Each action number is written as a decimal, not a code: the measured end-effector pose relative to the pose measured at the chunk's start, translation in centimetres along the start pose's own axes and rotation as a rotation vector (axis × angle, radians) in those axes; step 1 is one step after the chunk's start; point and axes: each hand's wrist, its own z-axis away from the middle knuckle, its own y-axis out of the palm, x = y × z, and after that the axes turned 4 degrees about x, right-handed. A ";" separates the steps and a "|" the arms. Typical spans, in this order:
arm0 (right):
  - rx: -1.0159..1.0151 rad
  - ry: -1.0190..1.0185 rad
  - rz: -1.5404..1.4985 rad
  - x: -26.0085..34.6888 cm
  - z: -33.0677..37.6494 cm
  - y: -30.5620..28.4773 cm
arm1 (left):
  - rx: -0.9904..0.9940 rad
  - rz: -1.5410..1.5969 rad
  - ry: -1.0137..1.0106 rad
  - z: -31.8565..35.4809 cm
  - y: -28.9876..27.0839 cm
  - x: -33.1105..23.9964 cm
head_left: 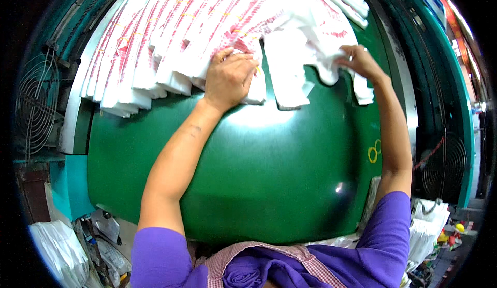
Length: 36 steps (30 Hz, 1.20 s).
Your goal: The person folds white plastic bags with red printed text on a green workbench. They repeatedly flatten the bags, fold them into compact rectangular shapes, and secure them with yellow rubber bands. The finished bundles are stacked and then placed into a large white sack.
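Observation:
White plastic bags with red print (171, 39) lie in a row of folded bundles across the far part of the green table, with thin yellow bands around several of them. My left hand (228, 78) has its fingers curled over the end bundle of that row, gripping it near its yellow band. To its right, a loose, crumpled bundle of plastic bags (287, 70) spreads out over the table. My right hand (362, 61) pinches a thin white edge of these loose bags between thumb and fingers. The fingertips of my left hand are partly hidden.
Two yellow rubber bands (374, 152) lie on the green table (259, 169) near its right edge. Metal rails (401, 81) border the table. Round fan guards (37, 104) stand at both sides. White plastic sacks (59, 249) are down at the lower left and lower right.

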 end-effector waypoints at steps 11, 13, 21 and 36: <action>0.010 -0.519 -0.242 12.0 18.9 3.5 | 0.069 0.028 0.026 3.9 -6.7 -5.9; 0.089 -0.562 -0.366 14.2 23.1 6.3 | 0.255 -0.029 -0.016 7.1 -9.8 -7.2; 0.251 -0.459 -0.830 16.6 33.6 11.2 | 0.493 0.938 -0.886 12.2 -12.8 -12.6; -0.548 0.009 -0.307 11.8 27.0 14.2 | 0.316 0.902 -0.723 5.6 -5.8 -14.1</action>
